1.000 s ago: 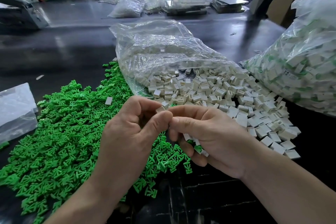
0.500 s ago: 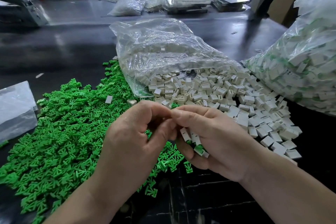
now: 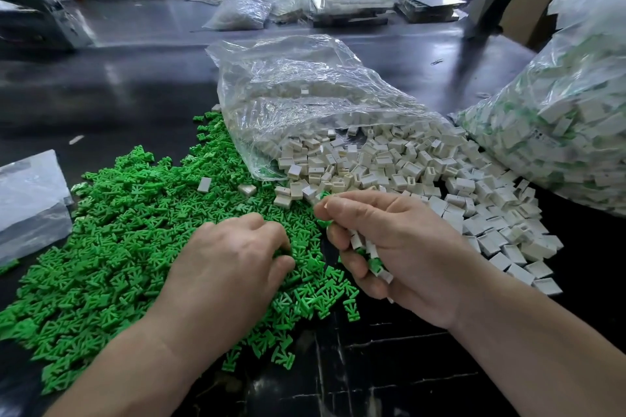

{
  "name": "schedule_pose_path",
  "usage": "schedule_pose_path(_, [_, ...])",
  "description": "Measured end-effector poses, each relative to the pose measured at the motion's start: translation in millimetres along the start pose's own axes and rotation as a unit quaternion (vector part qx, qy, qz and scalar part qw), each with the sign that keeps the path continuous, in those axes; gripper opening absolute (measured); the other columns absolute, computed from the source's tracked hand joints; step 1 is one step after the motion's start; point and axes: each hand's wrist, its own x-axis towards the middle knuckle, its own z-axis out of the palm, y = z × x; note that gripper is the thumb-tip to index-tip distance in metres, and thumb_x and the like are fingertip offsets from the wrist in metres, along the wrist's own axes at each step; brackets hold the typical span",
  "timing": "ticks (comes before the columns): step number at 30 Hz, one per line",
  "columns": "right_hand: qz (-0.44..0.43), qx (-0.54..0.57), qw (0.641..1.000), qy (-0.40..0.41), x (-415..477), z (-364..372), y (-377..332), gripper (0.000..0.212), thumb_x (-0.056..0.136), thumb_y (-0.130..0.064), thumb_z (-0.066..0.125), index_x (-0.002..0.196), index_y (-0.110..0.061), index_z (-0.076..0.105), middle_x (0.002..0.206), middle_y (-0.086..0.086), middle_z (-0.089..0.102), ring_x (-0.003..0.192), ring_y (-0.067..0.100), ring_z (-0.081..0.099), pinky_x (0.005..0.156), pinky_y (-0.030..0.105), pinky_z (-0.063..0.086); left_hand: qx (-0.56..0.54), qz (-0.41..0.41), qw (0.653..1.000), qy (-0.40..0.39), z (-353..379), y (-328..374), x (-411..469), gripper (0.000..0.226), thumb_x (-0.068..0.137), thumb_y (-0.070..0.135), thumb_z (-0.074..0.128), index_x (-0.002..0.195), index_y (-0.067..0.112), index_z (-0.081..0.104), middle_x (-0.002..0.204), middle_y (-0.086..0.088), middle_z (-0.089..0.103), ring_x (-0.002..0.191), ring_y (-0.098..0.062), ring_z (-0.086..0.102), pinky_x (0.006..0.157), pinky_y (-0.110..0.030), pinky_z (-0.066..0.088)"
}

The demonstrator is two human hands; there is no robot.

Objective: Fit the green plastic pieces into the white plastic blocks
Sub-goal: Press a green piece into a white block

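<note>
Dropped away from the right hand (image 3: 399, 247), the left hand (image 3: 233, 254) now digs into the near green pieces (image 3: 111, 230), its grip's contents hidden; pinch one cleanly while the right grip cradles filled white blocks (image 3: 355, 242).

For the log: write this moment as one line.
left hand: at green pieces | right hand: grips white blocks | stage: picking piece

Left hand (image 3: 230, 264) palm-down, fingers (image 3: 267, 227) curled; right hand (image 3: 399, 247) beside it, grip closed.
</note>
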Motion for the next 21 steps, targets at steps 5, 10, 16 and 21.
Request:
schedule_pose_path(5, [-0.017, -0.004, 1.000, 0.013, 3.8, -2.3, 3.1, 0.003, 0.085, -0.020, 0.077, 0.085, -0.018, 0.078, 0.068, 0.001, 0.059, 0.049, 0.011, 0.049, 0.035, 0.020, 0.035, -0.133, -0.026, 0.989, 0.065, -0.3, -2.9, 0.3, 0.019, 0.088, 0.049, 0.057, 0.090, 0.037, 0.071, 0.079, 0.018, 0.058, 0.071, -0.001, 0.055, 0.061, -0.021, 0.041])
schedule_pose_path(10, [-0.023, -0.013, 0.999, 0.025, 4.2, -1.5, 4.1, 0.005, 0.090, -0.014, 0.074, 0.091, -0.016, 0.078, 0.069, 0.002, 0.059, 0.050, 0.012, 0.050, 0.036, 0.021, 0.036, -0.442, -0.125, 0.885, 0.077, -6.1, 0.2, -0.6, 0.027, 0.075, 0.048, 0.061, 0.098, 0.041, 0.075, 0.088, 0.021, 0.072, 0.083, 0.004, 0.067, 0.069, -0.006, 0.050])
schedule_pose_path(16, [-0.022, -0.053, 0.998, -0.015, -1.5, 2.0, 0.7, 0.015, 0.100, -0.021, 0.062, 0.099, -0.022, 0.077, 0.075, -0.001, 0.061, 0.052, 0.011, 0.051, 0.037, 0.022, 0.037, -0.634, -0.142, 0.758, 0.055, -3.1, 0.9, 2.6, 0.025, 0.068, 0.035, 0.073, 0.091, 0.028, 0.076, 0.086, -0.008, 0.075, 0.074, -0.017, 0.072, 0.062, -0.020, 0.056])
schedule_pose_path(21, [-0.029, -0.058, 0.997, -0.030, 0.0, 1.0, 0.9, 0.012, 0.096, -0.027, 0.068, 0.092, -0.023, 0.077, 0.072, -0.002, 0.058, 0.051, 0.010, 0.049, 0.037, 0.021, 0.036, -0.673, -0.140, 0.724, 0.056, -2.0, -0.8, 2.6, 0.019, 0.064, 0.037, 0.080, 0.081, 0.031, 0.074, 0.093, -0.010, 0.076, 0.085, -0.026, 0.074, 0.065, -0.029, 0.055])
